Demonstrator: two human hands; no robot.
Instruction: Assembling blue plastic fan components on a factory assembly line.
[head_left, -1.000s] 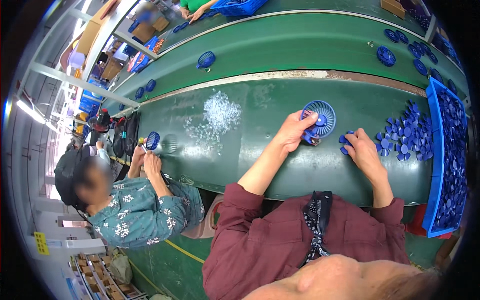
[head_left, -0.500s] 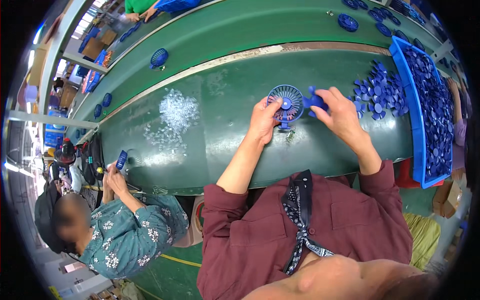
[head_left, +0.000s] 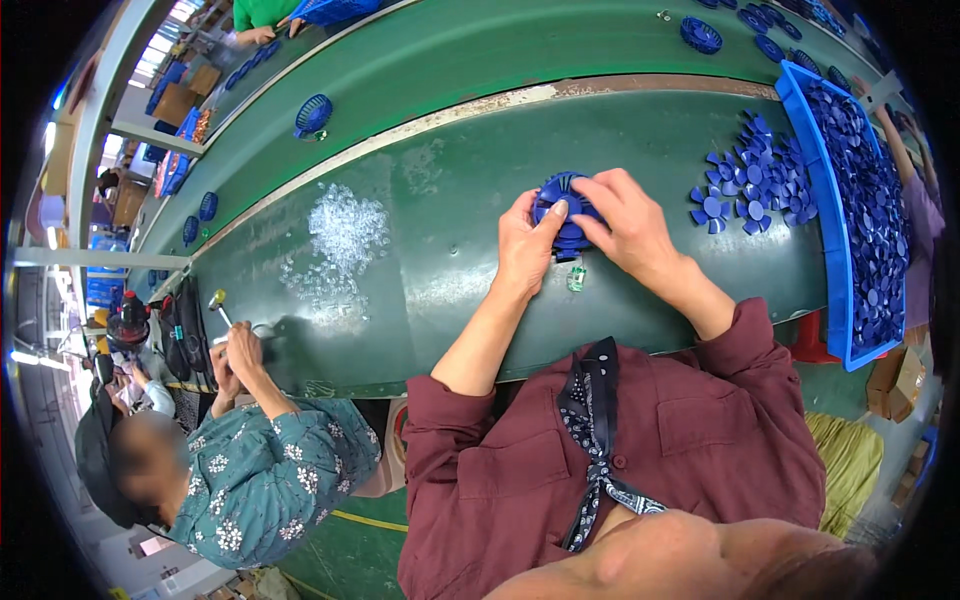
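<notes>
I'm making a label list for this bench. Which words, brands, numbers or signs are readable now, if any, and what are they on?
None can be read.
Blue fan in the left hand: no readable lettering.
Blue tray: no readable lettering.
Cardboard box: any marks are too small or blurred to read.

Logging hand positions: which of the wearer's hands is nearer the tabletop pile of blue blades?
Right. The right hand is left of the blade pile, with a gap between; the left hand is farther left, gripping the blue fan.
</notes>
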